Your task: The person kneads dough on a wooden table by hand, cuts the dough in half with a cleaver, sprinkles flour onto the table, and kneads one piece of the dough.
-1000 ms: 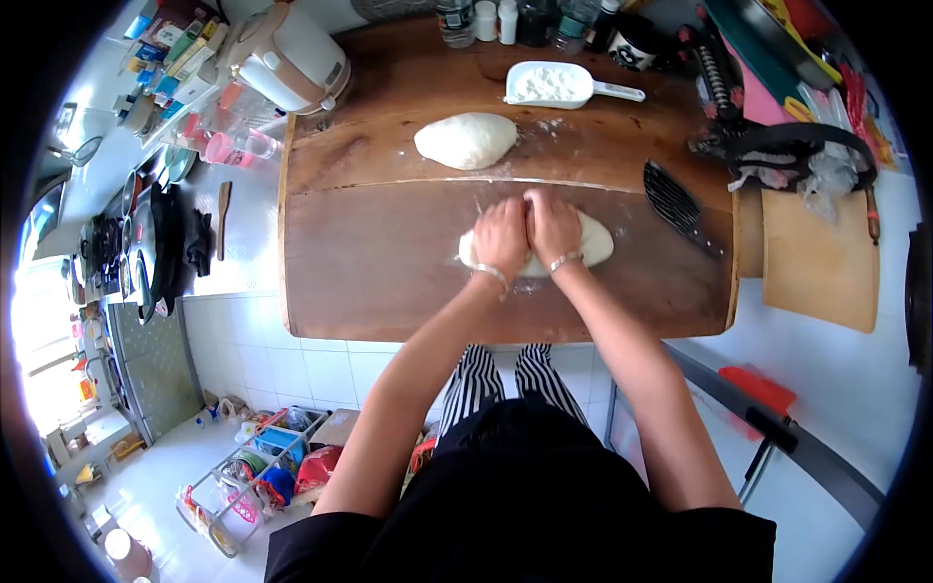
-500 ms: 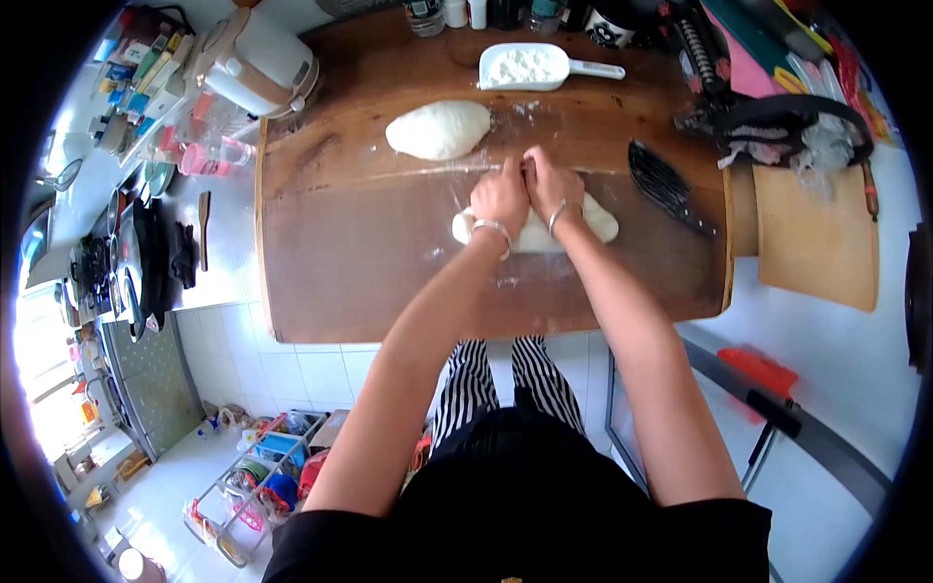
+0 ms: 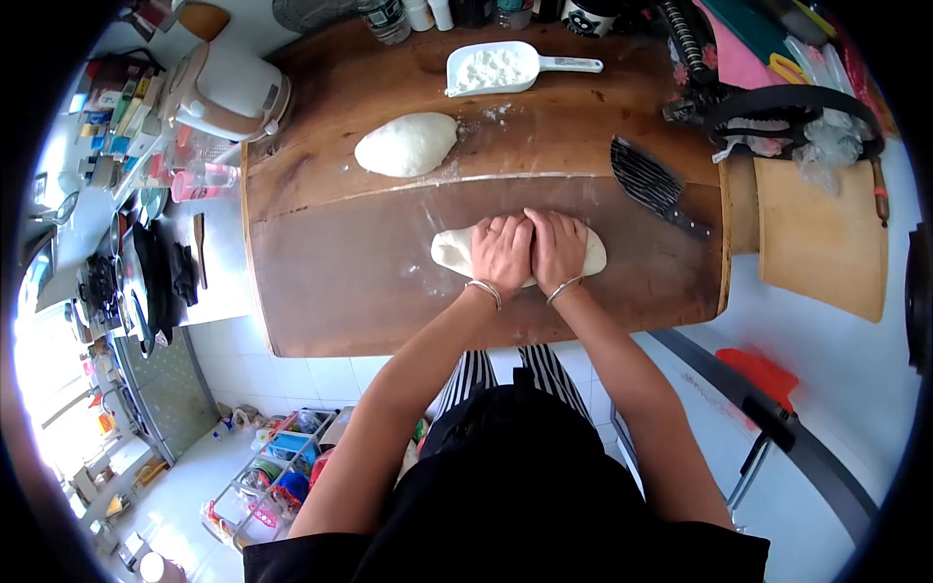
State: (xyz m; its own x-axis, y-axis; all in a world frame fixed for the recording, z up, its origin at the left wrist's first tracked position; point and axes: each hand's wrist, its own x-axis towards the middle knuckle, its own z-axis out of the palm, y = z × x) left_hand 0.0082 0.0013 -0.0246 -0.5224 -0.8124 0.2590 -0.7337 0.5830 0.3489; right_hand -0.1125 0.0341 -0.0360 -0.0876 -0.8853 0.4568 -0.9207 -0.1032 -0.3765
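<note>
A long piece of white dough [image 3: 450, 252] lies crosswise on the floury wooden table [image 3: 340, 262], near its front half. Both hands bear down on its middle, side by side, with the thumbs close together. My left hand [image 3: 501, 255] has its fingers curled over the dough left of centre. Next to it, my right hand [image 3: 558, 245] is curled over the dough in the same way. Only the two rounded ends of the dough stick out past my hands; the middle is hidden. Farther back on the left rests a second, oval lump of dough [image 3: 406, 145].
A white scoop [image 3: 570, 64] filled with flour lies at the back. To the right is a dark-bladed cleaver [image 3: 648, 182]. A rice cooker [image 3: 228, 92] stands beyond the back left corner. Bottles [image 3: 384, 19] line the back edge. A brown board [image 3: 819, 233] is at the right.
My hands have come toward me and lie flatter over the dough, which has also shifted nearer the front edge. The camera view has shifted slightly.
</note>
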